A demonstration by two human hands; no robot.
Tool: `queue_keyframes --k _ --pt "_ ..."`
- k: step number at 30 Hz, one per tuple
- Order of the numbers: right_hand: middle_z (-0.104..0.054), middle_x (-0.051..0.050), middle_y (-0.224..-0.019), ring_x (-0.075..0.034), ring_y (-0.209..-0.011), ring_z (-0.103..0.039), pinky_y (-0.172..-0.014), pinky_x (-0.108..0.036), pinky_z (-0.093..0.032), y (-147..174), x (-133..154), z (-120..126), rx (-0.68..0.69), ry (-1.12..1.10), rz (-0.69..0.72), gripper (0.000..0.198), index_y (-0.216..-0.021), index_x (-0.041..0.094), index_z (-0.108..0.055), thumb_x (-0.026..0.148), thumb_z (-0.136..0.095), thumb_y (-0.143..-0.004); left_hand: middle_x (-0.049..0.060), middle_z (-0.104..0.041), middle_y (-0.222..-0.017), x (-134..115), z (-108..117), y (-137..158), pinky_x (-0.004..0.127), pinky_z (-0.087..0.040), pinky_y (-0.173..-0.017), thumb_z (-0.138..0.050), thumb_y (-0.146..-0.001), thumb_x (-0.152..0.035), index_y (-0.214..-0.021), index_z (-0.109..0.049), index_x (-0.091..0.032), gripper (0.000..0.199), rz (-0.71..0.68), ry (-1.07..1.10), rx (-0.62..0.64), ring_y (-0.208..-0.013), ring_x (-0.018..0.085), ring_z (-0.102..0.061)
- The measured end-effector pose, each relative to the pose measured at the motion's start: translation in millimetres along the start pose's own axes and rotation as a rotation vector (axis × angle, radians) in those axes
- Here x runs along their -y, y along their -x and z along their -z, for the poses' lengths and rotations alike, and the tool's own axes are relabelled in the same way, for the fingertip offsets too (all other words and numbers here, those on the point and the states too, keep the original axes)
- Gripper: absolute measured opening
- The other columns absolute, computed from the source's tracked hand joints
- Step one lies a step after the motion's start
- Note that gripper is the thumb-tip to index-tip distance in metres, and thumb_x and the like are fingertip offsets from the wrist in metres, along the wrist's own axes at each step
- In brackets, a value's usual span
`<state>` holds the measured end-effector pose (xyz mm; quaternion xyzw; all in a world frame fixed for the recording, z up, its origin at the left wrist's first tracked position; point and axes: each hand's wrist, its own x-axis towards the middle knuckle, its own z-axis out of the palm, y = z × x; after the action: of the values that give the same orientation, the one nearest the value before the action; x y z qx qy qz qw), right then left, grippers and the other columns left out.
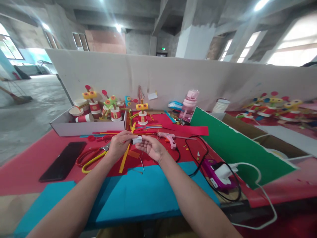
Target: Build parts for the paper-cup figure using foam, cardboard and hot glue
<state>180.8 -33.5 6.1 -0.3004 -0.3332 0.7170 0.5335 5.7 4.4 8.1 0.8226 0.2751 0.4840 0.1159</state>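
Observation:
A small white, block-like piece (137,140), perhaps folded paper, is held up over the middle of the table. My left hand (121,142) pinches its left end between thumb and fingers. At its right end, the fingertips of my right hand (153,147) grip it, palm partly turned up. Just below lie yellow paper strips (125,158) and an orange scrap (133,154). Red- and yellow-handled scissors or pliers (95,158) rest left of my left hand. A pink hot glue gun (170,139) lies right of my right hand.
Paper-cup figures (143,116) stand at the back, several in a white box (89,128). A black phone (63,161) lies left. Blue foam board (138,195) covers the front edge. At right are a purple power strip (219,177), cables and a green-sided box (232,148).

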Motion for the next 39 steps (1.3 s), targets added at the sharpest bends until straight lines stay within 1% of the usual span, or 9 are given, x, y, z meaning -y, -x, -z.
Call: queue_keyframes --k 4,7,10,18,23,29,32,35,39 --pt "-0.070 -0.003 -0.066 -0.012 -0.058 -0.066 -0.066 -0.026 -0.057 -3.7 -4.7 1.4 -0.110 0.182 0.195 0.017 -0.080 0.013 -0.067 0.029 -0.069 -0.075 0.005 -0.069 -0.097 -1.5 -1.5 -2.2 0.024 -0.049 -0.078 -0.055 -0.082 -0.018 -0.096 -0.074 -0.022 0.024 0.125 0.076 -0.002 -0.087 0.015 -0.063" --pt "-0.068 -0.002 -0.065 -0.015 -0.058 -0.067 -0.066 -0.031 -0.058 -7.8 -8.3 2.9 -0.225 0.399 0.441 0.023 -0.083 0.017 -0.066 0.039 -0.065 -0.077 0.005 -0.069 -0.090 -5.1 -1.5 -5.7 0.024 -0.047 -0.069 -0.062 -0.079 -0.030 -0.100 -0.071 -0.019 0.025 0.432 0.228 -0.062 -0.076 0.015 -0.061" --pt "-0.068 -0.002 -0.069 -0.018 -0.063 -0.068 -0.069 -0.034 -0.058 -10.1 -12.9 2.8 -0.244 0.536 0.594 0.023 -0.086 0.020 -0.066 0.042 -0.060 -0.081 0.002 -0.066 -0.076 -11.0 -3.2 -7.6 0.021 -0.042 -0.059 -0.064 -0.077 -0.043 -0.092 -0.070 -0.016 0.031 0.652 0.494 0.035 -0.064 0.011 -0.055" --pt "-0.060 -0.006 -0.099 -0.018 -0.087 -0.062 -0.079 -0.033 -0.055 -3.5 -13.6 -3.9 -0.260 0.785 0.868 0.015 -0.084 0.023 -0.067 0.035 -0.058 -0.084 -0.001 -0.061 -0.064 -19.1 -9.9 -7.8 0.021 -0.038 -0.057 -0.081 -0.057 -0.037 -0.071 -0.071 -0.015 0.029 0.610 0.609 -0.109 -0.060 0.009 -0.049" --pt "-0.057 -0.004 -0.093 -0.017 -0.086 -0.059 -0.076 -0.029 -0.051 1.3 -7.8 -7.4 -0.241 0.864 0.872 0.013 -0.079 0.022 -0.064 0.032 -0.059 -0.084 -0.001 -0.059 -0.062 -23.8 -5.5 -9.0 0.022 -0.039 -0.058 -0.079 -0.062 -0.033 -0.062 -0.069 -0.016 0.019 0.489 0.549 -0.104 -0.061 0.010 -0.050" --pt "-0.056 -0.001 -0.082 -0.014 -0.073 -0.056 -0.069 -0.027 -0.047 2.4 -5.4 -6.5 -0.240 0.878 0.797 0.019 -0.068 0.020 -0.058 0.032 -0.058 -0.083 -0.002 -0.057 -0.057 -21.7 -13.3 -5.1 0.022 -0.038 -0.055 -0.081 -0.058 -0.033 -0.059 -0.066 -0.015 0.023 0.615 0.639 -0.114 -0.057 0.009 -0.049" --pt "-0.060 -0.003 -0.095 -0.014 -0.078 -0.058 -0.072 -0.027 -0.049 -1.6 -4.5 -4.7 -0.237 0.694 0.699 0.015 -0.087 0.021 -0.060 0.034 -0.063 -0.079 -0.002 -0.057 -0.054 -17.3 -15.1 -3.0 0.020 -0.037 -0.050 -0.079 -0.062 -0.033 -0.064 -0.066 -0.013 0.024 0.732 0.800 -0.085 -0.052 0.007 -0.047" --pt "-0.059 -0.005 -0.117 -0.016 -0.094 -0.059 -0.083 -0.029 -0.050 -3.7 -3.4 -6.2 -0.177 0.454 0.604 0.042 -0.110 0.025 -0.053 0.033 -0.070 -0.072 -0.001 -0.057 -0.056 -17.0 -13.8 -2.5 0.017 -0.038 -0.048 -0.077 -0.067 -0.030 -0.070 -0.065 -0.013 0.021 0.825 1.061 -0.014 -0.050 0.006 -0.050" --pt "-0.063 -0.005 -0.114 -0.017 -0.103 -0.060 -0.092 -0.032 -0.047 -2.0 -4.7 -11.5 -0.032 0.329 0.499 0.039 -0.110 0.024 -0.052 0.031 -0.067 -0.075 0.001 -0.064 -0.065 -23.8 -15.2 -2.7 0.017 -0.047 -0.055 -0.078 -0.067 -0.023 -0.074 -0.064 -0.013 0.019 0.897 1.233 -0.018 -0.057 0.007 -0.058"
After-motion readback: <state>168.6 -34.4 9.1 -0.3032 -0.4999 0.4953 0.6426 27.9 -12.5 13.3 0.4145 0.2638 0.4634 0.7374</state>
